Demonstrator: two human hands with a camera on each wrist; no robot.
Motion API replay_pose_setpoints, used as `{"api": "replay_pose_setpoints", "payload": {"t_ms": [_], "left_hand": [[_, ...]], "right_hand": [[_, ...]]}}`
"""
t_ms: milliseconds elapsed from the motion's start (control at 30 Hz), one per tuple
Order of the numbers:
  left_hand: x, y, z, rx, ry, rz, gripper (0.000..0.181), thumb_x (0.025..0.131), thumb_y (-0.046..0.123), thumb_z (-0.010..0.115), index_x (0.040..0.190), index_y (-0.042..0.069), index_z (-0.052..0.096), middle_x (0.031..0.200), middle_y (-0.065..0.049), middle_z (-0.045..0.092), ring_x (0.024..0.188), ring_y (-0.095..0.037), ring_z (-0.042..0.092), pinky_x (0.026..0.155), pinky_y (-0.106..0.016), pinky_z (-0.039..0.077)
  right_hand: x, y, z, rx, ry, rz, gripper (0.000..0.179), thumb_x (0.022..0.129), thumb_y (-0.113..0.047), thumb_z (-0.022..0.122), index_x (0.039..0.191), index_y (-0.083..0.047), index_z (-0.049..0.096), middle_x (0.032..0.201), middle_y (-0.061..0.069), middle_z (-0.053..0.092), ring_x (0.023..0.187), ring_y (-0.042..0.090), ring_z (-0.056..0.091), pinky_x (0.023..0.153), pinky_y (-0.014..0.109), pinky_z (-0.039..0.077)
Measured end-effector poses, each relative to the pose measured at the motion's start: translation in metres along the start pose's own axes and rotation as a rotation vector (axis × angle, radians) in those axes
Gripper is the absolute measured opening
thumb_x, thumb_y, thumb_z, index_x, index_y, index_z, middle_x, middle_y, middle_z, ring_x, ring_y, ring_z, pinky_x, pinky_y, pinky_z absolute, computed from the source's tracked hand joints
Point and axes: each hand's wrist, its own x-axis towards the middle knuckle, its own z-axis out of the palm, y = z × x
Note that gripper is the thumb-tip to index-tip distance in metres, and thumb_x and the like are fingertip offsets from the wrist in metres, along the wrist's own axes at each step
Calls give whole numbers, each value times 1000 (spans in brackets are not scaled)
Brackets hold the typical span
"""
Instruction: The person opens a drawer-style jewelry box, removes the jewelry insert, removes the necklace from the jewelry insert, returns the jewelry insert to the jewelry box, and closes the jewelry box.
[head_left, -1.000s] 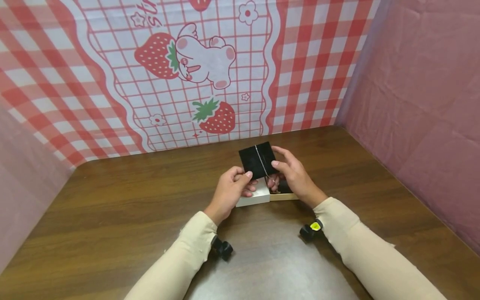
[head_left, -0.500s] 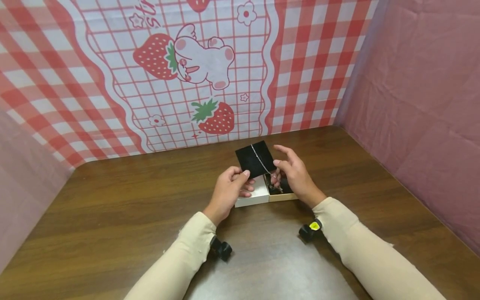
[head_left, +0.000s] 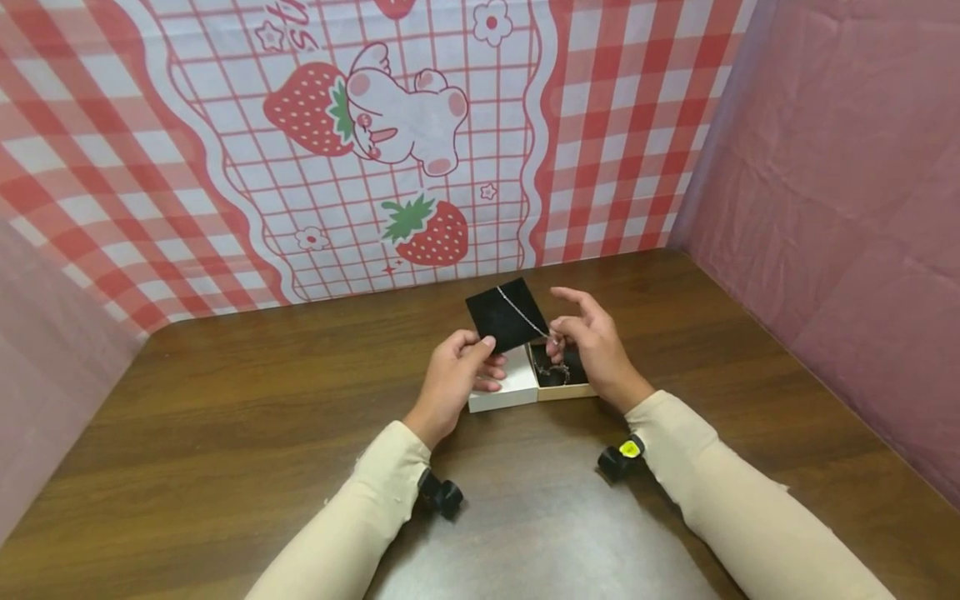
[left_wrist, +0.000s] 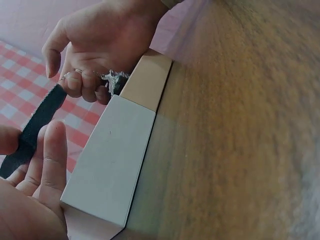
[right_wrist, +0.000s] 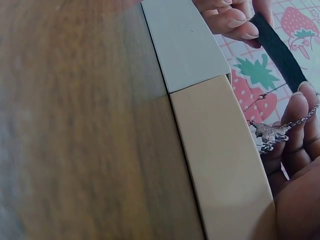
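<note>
My left hand (head_left: 450, 375) pinches the near-left corner of a thin black square pad (head_left: 495, 321), thumb on top and fingers beneath. A silver jewelry chain (head_left: 522, 312) runs slantwise across the pad and off its right edge. There my right hand (head_left: 603, 354) pinches the chain with thumb and curled fingers, its index finger lifted away. From the right fingers the chain hangs down to an ornate silver piece (right_wrist: 270, 132), which dangles by the box. Below the hands, the tan box (head_left: 566, 392) is open, with dark lining and more of the chain showing in it.
A white box part (head_left: 502, 398) stands directly against the tan box's left side. Both rest on the brown wooden table (head_left: 262, 417). A strawberry-print cloth (head_left: 435, 233) hangs behind, and a pink cloth (head_left: 825, 208) closes off the right side.
The pad has shifted slightly left with my left hand. My right hand has let go of the pad's edge, now pinches the chain, and the chain lies more slanted.
</note>
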Motion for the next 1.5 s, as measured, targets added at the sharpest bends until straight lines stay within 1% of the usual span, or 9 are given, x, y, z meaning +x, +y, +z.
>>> {"api": "replay_pose_setpoints", "payload": {"t_ms": [167, 367, 467, 567, 800, 1000, 1100, 1367, 1500], "left_hand": [[0, 0, 0, -30, 9, -6, 13, 101, 12, 58, 100, 1, 53, 84, -15, 68, 66, -16, 67, 61, -31, 59], [0, 0, -1, -40, 10, -12, 12, 101, 12, 58, 99, 1, 53, 89, -25, 67, 66, -16, 67, 60, -31, 59], [1, 0, -1, -39, 10, -11, 13, 100, 13, 58, 99, 1, 54, 89, -25, 67, 66, -17, 67, 61, -31, 59], [1, -1, -1, -39, 9, -10, 13, 101, 12, 58, 100, 0, 54, 86, -20, 68, 66, -17, 67, 62, -32, 59], [1, 0, -2, -47, 9, -13, 12, 101, 12, 58, 99, 1, 54, 85, -19, 67, 65, -16, 67, 61, -31, 59], [1, 0, -2, -52, 12, -19, 10, 100, 11, 57, 98, 2, 53, 81, -15, 68, 64, -16, 67, 61, -31, 59], [1, -1, -2, -56, 14, -22, 9, 100, 10, 57, 98, 2, 53, 81, -14, 68, 64, -16, 67, 60, -31, 59], [0, -1, -3, -60, 7, -14, 10, 100, 11, 57, 97, 3, 53, 82, -15, 68, 64, -16, 67, 61, -31, 59], [0, -1, -2, -57, 4, -12, 12, 101, 12, 57, 96, 2, 53, 79, -12, 68, 64, -15, 67, 60, -30, 59]], "right_hand": [[0, 0, 1, 6, 6, -10, 44, 93, 4, 46, 137, 8, 44, 65, 6, 59, 57, 15, 56, 53, 27, 51], [0, 1, -1, -33, -2, -52, 36, 93, 5, 46, 126, 19, 50, 71, 8, 60, 62, 16, 59, 58, 29, 54], [0, 2, -2, -32, -17, -68, 35, 92, 6, 47, 124, 20, 50, 71, 8, 61, 64, 16, 60, 60, 29, 55], [0, 2, -2, -25, -29, -84, 35, 91, 9, 48, 123, 20, 50, 71, 8, 62, 65, 16, 60, 60, 28, 55], [0, 3, -3, -20, -21, -106, 27, 91, 10, 53, 118, 10, 58, 74, 9, 65, 67, 18, 63, 62, 28, 57], [1, 3, -2, -33, -2, -100, 23, 94, 7, 59, 117, 5, 60, 77, 8, 69, 68, 22, 67, 63, 28, 57], [1, 5, -2, -27, 0, -105, 24, 94, 6, 61, 118, 5, 60, 77, 8, 69, 67, 20, 67, 63, 27, 56], [3, 6, -2, -39, 26, -116, 32, 96, 5, 60, 127, 4, 52, 78, 7, 68, 65, 13, 63, 62, 25, 54], [3, 5, -2, -70, 56, -128, 31, 97, 5, 59, 127, 6, 52, 76, 3, 67, 65, 12, 62, 61, 24, 54]]}}
